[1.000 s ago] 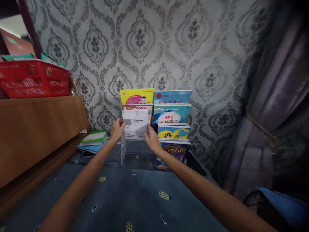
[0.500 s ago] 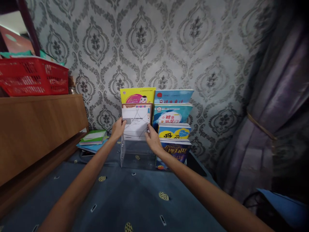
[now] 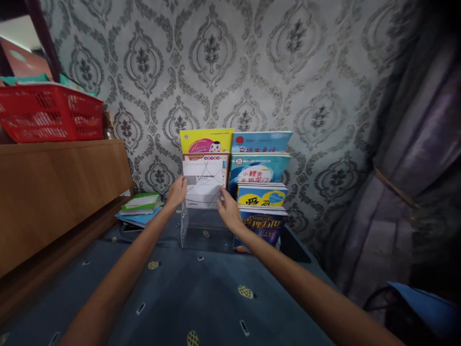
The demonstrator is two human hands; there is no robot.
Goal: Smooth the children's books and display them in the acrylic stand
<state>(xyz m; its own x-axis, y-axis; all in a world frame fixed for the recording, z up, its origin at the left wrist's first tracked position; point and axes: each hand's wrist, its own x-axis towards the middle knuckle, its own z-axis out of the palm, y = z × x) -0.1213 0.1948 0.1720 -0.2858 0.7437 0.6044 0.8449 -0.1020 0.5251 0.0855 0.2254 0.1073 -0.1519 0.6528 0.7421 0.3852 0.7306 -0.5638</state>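
A white booklet (image 3: 204, 185) stands upright in the left column of a clear tiered rack (image 3: 205, 235). The fingers of my left hand (image 3: 177, 192) close on its left edge, and my right hand (image 3: 229, 207) pinches its right edge. Behind it are a brown-topped book (image 3: 196, 156) and a yellow book (image 3: 206, 137). The right column holds a light-blue book (image 3: 261, 140), a teal book (image 3: 275, 167), yellow-and-blue books (image 3: 262, 196) and dark blue books (image 3: 264, 228). The rack's lowest left tier shows bare, clear plastic.
A red basket (image 3: 50, 113) sits on a wooden cabinet (image 3: 65, 192) at the left. Green and blue books (image 3: 139, 204) lie beside the cabinet on the dark patterned cloth (image 3: 194, 288). A curtain (image 3: 392, 206) hangs at the right, with a blue object (image 3: 425, 307) below it.
The view has shifted slightly. Both hands keep their hold on the white booklet, which stands in nearly the same place.
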